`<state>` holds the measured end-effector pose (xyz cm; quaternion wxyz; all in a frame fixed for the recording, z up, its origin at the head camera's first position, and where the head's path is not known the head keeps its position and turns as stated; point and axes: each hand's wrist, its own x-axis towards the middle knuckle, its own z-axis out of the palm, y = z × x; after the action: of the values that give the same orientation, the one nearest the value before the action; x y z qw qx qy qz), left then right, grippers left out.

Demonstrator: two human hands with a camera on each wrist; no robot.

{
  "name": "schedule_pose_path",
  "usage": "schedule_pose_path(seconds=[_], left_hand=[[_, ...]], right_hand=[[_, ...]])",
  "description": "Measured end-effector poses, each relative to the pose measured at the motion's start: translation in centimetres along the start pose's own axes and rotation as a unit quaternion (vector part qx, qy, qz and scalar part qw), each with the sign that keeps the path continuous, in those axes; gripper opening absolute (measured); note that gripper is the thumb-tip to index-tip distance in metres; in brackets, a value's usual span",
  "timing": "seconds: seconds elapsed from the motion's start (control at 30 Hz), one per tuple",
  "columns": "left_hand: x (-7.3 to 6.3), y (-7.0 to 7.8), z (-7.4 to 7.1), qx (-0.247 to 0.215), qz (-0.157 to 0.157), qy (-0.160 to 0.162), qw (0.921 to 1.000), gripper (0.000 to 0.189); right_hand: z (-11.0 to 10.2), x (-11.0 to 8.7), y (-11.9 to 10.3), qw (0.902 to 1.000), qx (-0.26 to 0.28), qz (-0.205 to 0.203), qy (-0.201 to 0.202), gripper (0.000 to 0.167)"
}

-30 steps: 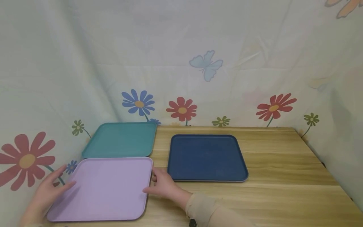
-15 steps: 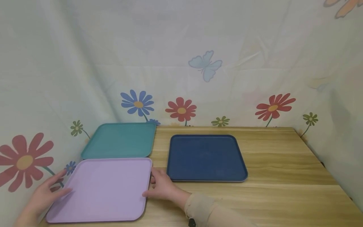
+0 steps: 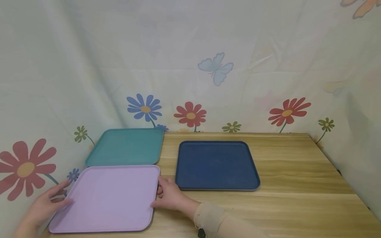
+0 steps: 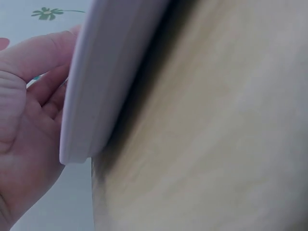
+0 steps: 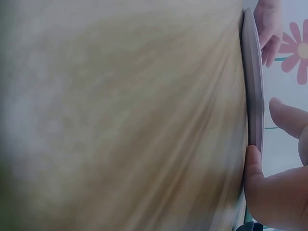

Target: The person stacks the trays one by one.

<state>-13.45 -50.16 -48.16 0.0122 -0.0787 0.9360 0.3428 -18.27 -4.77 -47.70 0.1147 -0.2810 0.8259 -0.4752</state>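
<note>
A lilac rectangular tray [image 3: 110, 198] lies flat at the table's front left. My left hand [image 3: 44, 205] is at its left edge, fingers extended and thumb over the rim. From the left wrist view, the left hand [image 4: 33, 101] lies beside the tray's outer wall [image 4: 103, 77], partly hidden by it. My right hand [image 3: 172, 196] touches the opposite edge with loosely bent fingers. In the right wrist view, one digit of the right hand [image 5: 276, 187] meets the lilac tray's edge [image 5: 254, 82] while another stands off it.
Behind the lilac tray lies a teal tray [image 3: 128, 147], its front edge close against it. A navy tray [image 3: 217, 165] lies to the right on the wooden table [image 3: 291, 172]. A flower-printed curtain [image 3: 238, 89] hangs behind and along the sides.
My left hand has drawn slightly left and down, its thumb reaching less over the lilac tray. The right hand keeps its place at the edge. The trays look unmoved.
</note>
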Motion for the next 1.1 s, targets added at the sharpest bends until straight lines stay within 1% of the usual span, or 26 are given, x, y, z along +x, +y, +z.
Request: schedule_pose_path(seconds=[0.1, 0.17, 0.23, 0.37, 0.5, 0.57, 0.63, 0.77, 0.83, 0.93, 1.1], left_hand=[[-0.02, -0.40, 0.18, -0.007, 0.021, 0.014, 0.9997, 0.086], [-0.04, -0.57, 0.30, -0.017, 0.028, 0.024, 0.9992, 0.084], [-0.08, -0.70, 0.37, -0.024, 0.031, 0.027, 0.9989, 0.082], [-0.02, -0.77, 0.24, -0.020, 0.022, 0.021, 0.9993, 0.079], [0.14, -0.58, 0.01, 0.000, 0.013, 0.009, 0.9999, 0.079], [0.22, -0.50, -0.04, 0.008, 0.015, 0.008, 0.9998, 0.079], [0.26, -0.50, -0.08, 0.008, 0.024, 0.008, 0.9997, 0.077], [0.19, -0.64, 0.03, -0.011, 0.038, 0.013, 0.9991, 0.071], [0.16, -0.73, 0.02, -0.020, 0.035, 0.008, 0.9992, 0.070], [0.21, -0.80, -0.05, -0.023, 0.021, -0.003, 0.9995, 0.071], [0.51, -0.67, -0.07, -0.008, 0.002, -0.009, 0.9999, 0.075]], right_hand=[[0.01, -0.02, -0.04, 1.0000, 0.001, 0.002, 0.003, 0.073], [0.03, -0.03, -0.08, 1.0000, 0.000, 0.006, 0.003, 0.073], [0.07, -0.02, -0.07, 0.9999, -0.002, 0.010, 0.001, 0.074], [0.13, 0.06, 0.01, 0.9999, -0.001, 0.014, -0.002, 0.075], [0.09, -0.01, -0.01, 0.9999, 0.001, 0.015, -0.002, 0.076], [0.04, -0.06, -0.04, 0.9999, 0.000, 0.015, -0.002, 0.077], [0.00, -0.11, -0.08, 0.9999, -0.003, 0.016, -0.002, 0.078], [-0.01, -0.11, -0.13, 0.9999, -0.006, 0.015, 0.001, 0.074], [0.00, -0.13, -0.16, 0.9999, -0.006, 0.016, 0.004, 0.072], [0.02, -0.18, -0.19, 0.9998, -0.005, 0.017, 0.008, 0.072], [0.01, -0.19, -0.13, 0.9998, -0.006, 0.017, 0.005, 0.076]])
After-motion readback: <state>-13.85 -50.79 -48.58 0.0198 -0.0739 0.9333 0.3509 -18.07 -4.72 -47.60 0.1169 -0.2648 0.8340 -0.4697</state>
